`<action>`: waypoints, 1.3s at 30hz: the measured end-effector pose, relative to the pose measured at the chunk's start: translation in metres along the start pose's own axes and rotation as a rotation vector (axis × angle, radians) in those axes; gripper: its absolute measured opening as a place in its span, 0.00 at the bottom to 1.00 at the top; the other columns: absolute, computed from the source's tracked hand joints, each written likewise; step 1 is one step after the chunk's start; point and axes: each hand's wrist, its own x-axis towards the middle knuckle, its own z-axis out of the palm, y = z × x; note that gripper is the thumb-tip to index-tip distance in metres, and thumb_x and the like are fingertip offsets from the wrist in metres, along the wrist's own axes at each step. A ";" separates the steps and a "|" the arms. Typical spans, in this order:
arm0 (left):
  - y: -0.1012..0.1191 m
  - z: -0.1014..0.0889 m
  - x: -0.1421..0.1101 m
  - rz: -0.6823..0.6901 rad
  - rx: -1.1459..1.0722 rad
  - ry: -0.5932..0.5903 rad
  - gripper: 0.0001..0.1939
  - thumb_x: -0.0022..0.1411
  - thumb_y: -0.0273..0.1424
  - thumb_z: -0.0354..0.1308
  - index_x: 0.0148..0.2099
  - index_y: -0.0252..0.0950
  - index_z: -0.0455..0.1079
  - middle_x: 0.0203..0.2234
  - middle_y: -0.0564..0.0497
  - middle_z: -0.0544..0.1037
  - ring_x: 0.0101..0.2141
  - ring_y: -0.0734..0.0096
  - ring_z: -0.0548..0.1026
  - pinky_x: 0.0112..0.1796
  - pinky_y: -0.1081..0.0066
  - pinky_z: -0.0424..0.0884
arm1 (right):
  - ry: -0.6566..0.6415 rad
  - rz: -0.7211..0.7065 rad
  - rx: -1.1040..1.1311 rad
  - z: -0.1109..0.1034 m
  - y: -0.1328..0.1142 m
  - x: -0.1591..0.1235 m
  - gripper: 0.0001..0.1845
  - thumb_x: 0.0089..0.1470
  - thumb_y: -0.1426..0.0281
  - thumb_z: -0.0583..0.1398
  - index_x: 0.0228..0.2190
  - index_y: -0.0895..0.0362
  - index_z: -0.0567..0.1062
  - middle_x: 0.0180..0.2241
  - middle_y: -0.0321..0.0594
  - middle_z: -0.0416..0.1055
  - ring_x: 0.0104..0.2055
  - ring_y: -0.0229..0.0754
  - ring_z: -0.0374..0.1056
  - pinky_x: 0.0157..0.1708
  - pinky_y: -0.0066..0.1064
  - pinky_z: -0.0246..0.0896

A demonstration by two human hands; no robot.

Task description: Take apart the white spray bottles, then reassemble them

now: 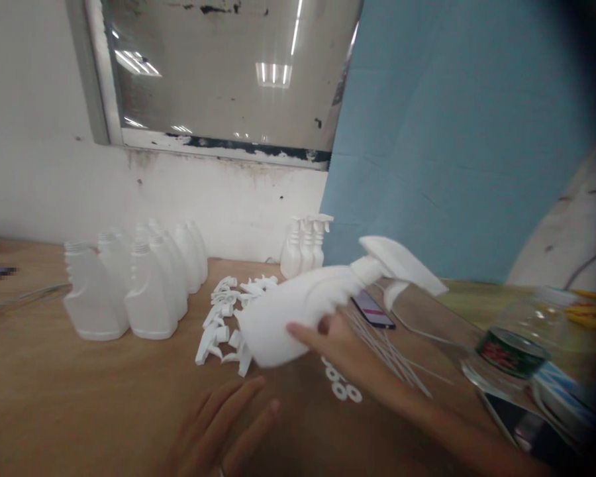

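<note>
A white spray bottle (288, 315) with its trigger head (402, 262) fitted is tilted almost onto its side above the table. My right hand (330, 338) is closed around its body, thumb across the near face. Lower in the view, my left hand (228, 424) is apart from the bottle, fingers stretched out and somewhat blurred, nothing in it. Loose white trigger sprayer heads (213, 331) lie in a heap just behind the bottle's base. Several white ring washers (340, 391) rest on the wood below my right hand.
Several uncapped white bottles (151, 298) stand at the left. Assembled spray bottles (305, 248) stand against the wall. Thin white tubes (387, 354) and a phone (372, 309) lie behind my right forearm. At right are a clear plastic bottle (514, 351) and another phone (524, 424).
</note>
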 end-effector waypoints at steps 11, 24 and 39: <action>-0.023 0.035 -0.014 -0.141 0.056 -0.089 0.33 0.62 0.32 0.60 0.68 0.37 0.58 0.63 0.42 0.65 0.59 0.51 0.67 0.51 0.56 0.75 | 0.409 -0.164 -0.884 -0.057 0.035 0.210 0.23 0.54 0.67 0.65 0.49 0.64 0.71 0.52 0.55 0.73 0.54 0.51 0.69 0.51 0.35 0.62; -0.026 0.039 -0.011 -0.076 0.032 -0.172 0.24 0.63 0.39 0.60 0.59 0.39 0.69 0.55 0.45 0.75 0.53 0.54 0.73 0.48 0.58 0.75 | 0.358 0.034 -1.126 -0.020 0.088 0.231 0.21 0.64 0.63 0.60 0.55 0.58 0.69 0.52 0.47 0.69 0.49 0.48 0.70 0.48 0.46 0.68; -0.018 0.025 -0.003 -0.154 -0.111 -0.188 0.14 0.65 0.30 0.57 0.52 0.38 0.71 0.49 0.46 0.78 0.49 0.56 0.76 0.46 0.56 0.77 | 0.157 -0.056 -1.239 -0.048 0.045 0.136 0.18 0.64 0.59 0.56 0.46 0.60 0.72 0.42 0.54 0.77 0.45 0.52 0.73 0.41 0.34 0.60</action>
